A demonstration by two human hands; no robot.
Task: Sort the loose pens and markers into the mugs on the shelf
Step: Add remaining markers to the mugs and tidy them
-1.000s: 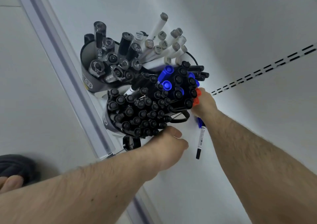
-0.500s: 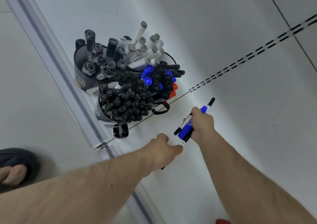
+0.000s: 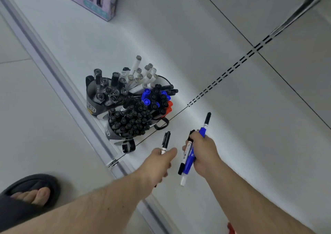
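**Black pen poised a short reach from the packed mugs**

The left hand [image 3: 160, 159] pinches a single black pen [image 3: 165, 141], its long axis pointing to 12 o'clock. Just beside it at 3 o'clock, the right hand [image 3: 203, 153] clenches a bundle of blue and black markers [image 3: 189, 159]. The nearest mug [image 3: 112, 132], crammed with black caps, stands at 10 o'clock from the pen tip on the white shelf [image 3: 232, 144], likelier the left hand's drop.
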